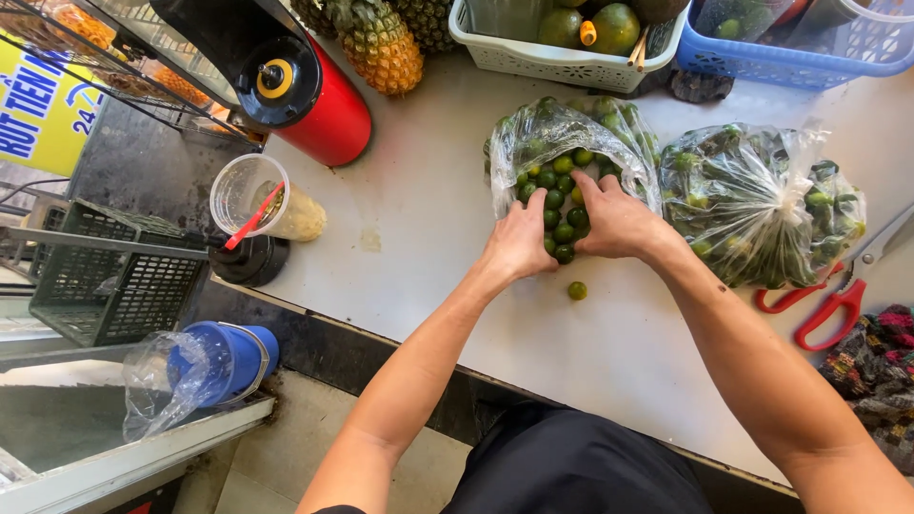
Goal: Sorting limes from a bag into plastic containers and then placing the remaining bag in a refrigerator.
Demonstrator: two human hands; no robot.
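A clear plastic bag (533,133) full of small green limes (555,198) lies open on the pale counter (400,228). My left hand (519,243) and my right hand (614,221) are both at the bag's mouth, fingers among the limes. The left hand's fingers curl over the limes at the near edge; the right hand's fingers reach deeper into the bag. Whether either hand grips a lime is hidden. One loose lime (577,290) rests on the counter just below my hands.
A second bag of limes (762,205) lies to the right, with red-handled scissors (838,300) beside it. Pineapples (381,43), a white basket (562,57) and a blue basket (790,62) stand at the back. A red juicer (305,90) and a plastic cup (257,195) stand left.
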